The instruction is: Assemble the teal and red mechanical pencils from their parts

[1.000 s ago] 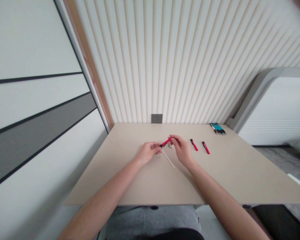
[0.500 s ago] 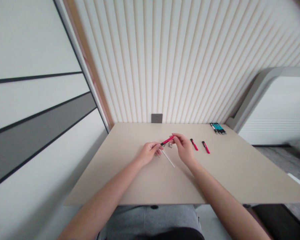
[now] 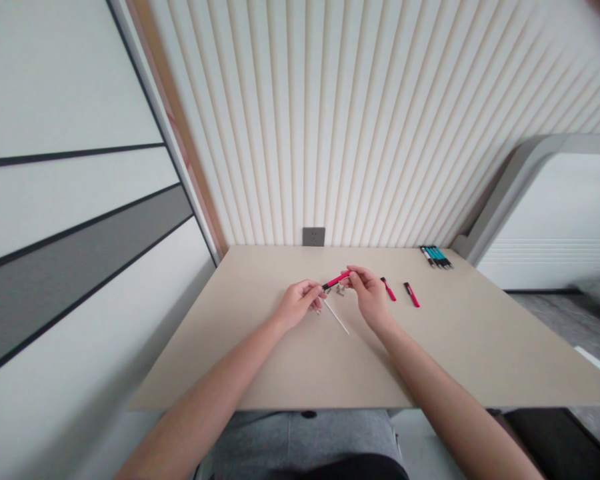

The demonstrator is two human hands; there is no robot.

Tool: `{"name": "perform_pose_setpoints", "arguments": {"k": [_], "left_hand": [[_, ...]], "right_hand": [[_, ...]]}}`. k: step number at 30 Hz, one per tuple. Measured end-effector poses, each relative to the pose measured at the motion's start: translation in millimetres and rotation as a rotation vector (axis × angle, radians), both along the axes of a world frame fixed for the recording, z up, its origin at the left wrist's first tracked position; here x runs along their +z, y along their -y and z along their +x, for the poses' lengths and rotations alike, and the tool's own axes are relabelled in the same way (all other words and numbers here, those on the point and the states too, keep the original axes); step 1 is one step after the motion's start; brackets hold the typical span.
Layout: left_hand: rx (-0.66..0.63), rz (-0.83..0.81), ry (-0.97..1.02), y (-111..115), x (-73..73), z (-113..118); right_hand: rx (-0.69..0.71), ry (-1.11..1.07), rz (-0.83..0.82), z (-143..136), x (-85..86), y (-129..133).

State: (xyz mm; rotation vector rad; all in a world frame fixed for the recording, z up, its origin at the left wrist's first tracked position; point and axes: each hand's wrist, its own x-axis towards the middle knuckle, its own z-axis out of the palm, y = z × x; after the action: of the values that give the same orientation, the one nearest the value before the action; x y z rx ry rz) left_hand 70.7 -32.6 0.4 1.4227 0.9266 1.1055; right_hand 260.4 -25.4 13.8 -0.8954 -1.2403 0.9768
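Over the desk (image 3: 300,367), the left hand (image 3: 296,303) pinches the red pen (image 3: 337,280) by its black end and the right hand (image 3: 371,298) pinches the other end, maybe so their fingers keep it steady.

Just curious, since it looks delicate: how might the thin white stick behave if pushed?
The white stick lies straight, so it's probably fairly stiff. Being slender, it's likely light. It might slide or roll on the flat-looking table.

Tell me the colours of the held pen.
The held pen is pinkish red and black; see head view.
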Motion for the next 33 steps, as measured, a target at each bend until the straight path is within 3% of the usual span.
{"name": "perform_pose_setpoints", "arguments": {"k": [6,14,23,33], "left_hand": [[0.011,0.037,-0.050,2,3.2,-2],[0.047,0.037,-0.033,1,-5.6,1],[0.043,0.088,-0.031,5,5.8,-2],[0.018,0.061,-0.048,3,0.5,-1]], "right_hand": [[0.010,-0.007,-0.002,-1,-0.6,0],[0.019,-0.050,-0.002,-3,-1.3,2],[0.034,-0.128,-0.048,0,-5.6,-1],[0.044,-0.102,-0.042,-3,-1.0,3]]}}
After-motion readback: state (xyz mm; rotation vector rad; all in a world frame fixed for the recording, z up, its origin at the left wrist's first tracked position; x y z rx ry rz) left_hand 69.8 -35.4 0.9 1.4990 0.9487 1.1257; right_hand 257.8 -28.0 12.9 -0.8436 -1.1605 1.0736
